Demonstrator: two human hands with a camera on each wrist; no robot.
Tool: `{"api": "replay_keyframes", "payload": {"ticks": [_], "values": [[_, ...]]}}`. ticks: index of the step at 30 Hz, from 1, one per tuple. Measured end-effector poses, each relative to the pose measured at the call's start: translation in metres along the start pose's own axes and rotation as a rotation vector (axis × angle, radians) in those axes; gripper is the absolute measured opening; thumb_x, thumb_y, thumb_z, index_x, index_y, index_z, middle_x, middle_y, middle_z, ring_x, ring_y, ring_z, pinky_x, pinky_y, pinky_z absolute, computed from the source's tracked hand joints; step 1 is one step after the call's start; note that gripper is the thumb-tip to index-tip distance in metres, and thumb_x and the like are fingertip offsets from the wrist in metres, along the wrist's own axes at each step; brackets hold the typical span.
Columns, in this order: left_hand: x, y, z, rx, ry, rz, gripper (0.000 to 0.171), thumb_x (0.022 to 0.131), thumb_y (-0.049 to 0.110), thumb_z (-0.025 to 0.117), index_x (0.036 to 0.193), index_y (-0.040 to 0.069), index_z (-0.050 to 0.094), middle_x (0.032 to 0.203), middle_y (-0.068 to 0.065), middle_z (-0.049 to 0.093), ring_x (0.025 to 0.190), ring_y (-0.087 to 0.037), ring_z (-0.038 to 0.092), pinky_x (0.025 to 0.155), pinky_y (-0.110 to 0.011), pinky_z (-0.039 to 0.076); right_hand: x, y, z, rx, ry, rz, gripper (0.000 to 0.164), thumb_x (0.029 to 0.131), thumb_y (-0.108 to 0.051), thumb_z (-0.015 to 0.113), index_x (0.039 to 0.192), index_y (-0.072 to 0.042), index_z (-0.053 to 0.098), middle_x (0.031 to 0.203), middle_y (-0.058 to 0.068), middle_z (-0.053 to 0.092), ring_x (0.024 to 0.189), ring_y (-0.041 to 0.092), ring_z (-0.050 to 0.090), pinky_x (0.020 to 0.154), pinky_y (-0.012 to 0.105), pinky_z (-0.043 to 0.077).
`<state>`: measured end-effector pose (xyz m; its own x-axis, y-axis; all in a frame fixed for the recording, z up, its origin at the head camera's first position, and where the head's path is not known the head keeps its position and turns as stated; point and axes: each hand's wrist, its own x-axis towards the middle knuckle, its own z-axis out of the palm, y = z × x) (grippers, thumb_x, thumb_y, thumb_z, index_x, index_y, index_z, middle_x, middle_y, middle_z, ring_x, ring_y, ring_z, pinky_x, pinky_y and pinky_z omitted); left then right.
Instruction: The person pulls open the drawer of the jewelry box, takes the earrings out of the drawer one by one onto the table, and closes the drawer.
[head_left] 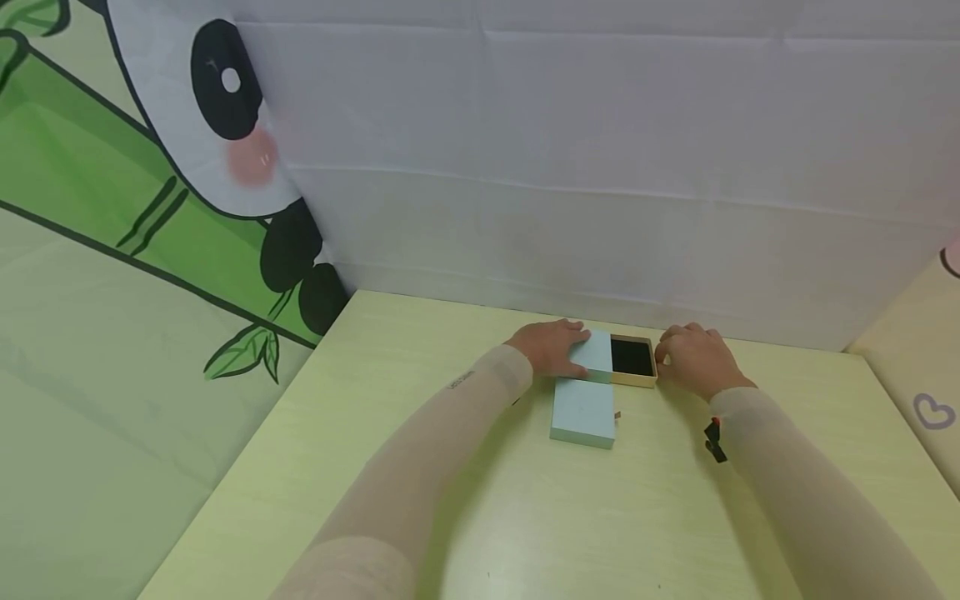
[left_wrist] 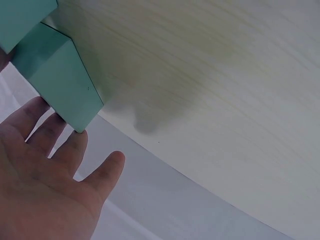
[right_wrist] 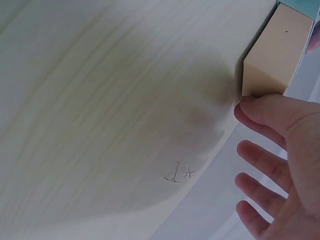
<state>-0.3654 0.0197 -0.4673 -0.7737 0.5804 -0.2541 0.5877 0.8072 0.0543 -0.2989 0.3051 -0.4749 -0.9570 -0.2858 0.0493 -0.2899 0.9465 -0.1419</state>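
A light blue sliding drawer box (head_left: 594,355) lies on the table, its cream tray (head_left: 633,379) with a black inside drawn partly out to the right. Across the sleeve (left_wrist: 65,80) my left hand (head_left: 551,347) holds it at the left end, thumb on the near side, fingers spread over the far part. At the tray's right end my right hand (head_left: 697,360) pinches with thumb and forefinger; the other fingers (right_wrist: 262,160) are spaced apart. What exactly lies between the pinching fingertips is hidden. A second light blue box (head_left: 583,412), closed, sits just in front, with a small brown tab (head_left: 618,415) on its right.
The pale wood-grain table (head_left: 525,525) ends at a white cloth backdrop (head_left: 600,167) close behind the boxes. A printed cloth (head_left: 165,275) with a cartoon panda and bamboo hangs at the left. Another cloth (head_left: 907,367) with a heart stands along the right edge.
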Motion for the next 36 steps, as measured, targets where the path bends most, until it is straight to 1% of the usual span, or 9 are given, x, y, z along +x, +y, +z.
{"api": "replay_keyframes", "payload": {"ticks": [8, 17, 24, 36], "values": [[0.000, 0.002, -0.001, 0.000, 0.005, -0.013, 0.089, 0.112, 0.071, 0.070, 0.187, 0.033, 0.038, 0.197, 0.010, 0.034, 0.184, -0.017, 0.034, 0.145, -0.045, 0.044, 0.004, 0.002, 0.000, -0.016, 0.010, -0.020, 0.008, 0.102, -0.012, 0.087, 0.106, -0.009, 0.093, 0.140, 0.023, 0.083, 0.136, 0.056, 0.068, 0.112, 0.077, 0.056], [0.004, 0.000, -0.001, 0.008, 0.011, -0.017, 0.089, 0.112, 0.071, 0.070, 0.186, 0.034, 0.039, 0.197, 0.010, 0.034, 0.184, -0.017, 0.035, 0.144, -0.045, 0.045, 0.014, 0.006, 0.005, -0.008, -0.006, -0.023, 0.011, 0.102, -0.013, 0.085, 0.109, -0.009, 0.093, 0.143, 0.023, 0.082, 0.139, 0.056, 0.067, 0.116, 0.077, 0.055], [0.008, 0.001, -0.001, 0.003, 0.009, -0.024, 0.089, 0.112, 0.072, 0.070, 0.187, 0.034, 0.039, 0.197, 0.011, 0.034, 0.184, -0.017, 0.035, 0.144, -0.045, 0.045, 0.019, 0.002, 0.004, -0.006, -0.009, -0.045, 0.013, 0.104, -0.014, 0.084, 0.111, -0.010, 0.094, 0.145, 0.022, 0.081, 0.140, 0.055, 0.067, 0.116, 0.076, 0.055], [0.009, 0.002, -0.003, 0.016, 0.011, -0.027, 0.088, 0.113, 0.071, 0.069, 0.187, 0.033, 0.039, 0.197, 0.010, 0.034, 0.183, -0.016, 0.035, 0.144, -0.045, 0.045, 0.028, -0.004, 0.004, -0.017, -0.012, -0.048, 0.011, 0.103, -0.014, 0.085, 0.109, -0.012, 0.094, 0.140, 0.020, 0.083, 0.138, 0.053, 0.068, 0.115, 0.073, 0.057]]}}
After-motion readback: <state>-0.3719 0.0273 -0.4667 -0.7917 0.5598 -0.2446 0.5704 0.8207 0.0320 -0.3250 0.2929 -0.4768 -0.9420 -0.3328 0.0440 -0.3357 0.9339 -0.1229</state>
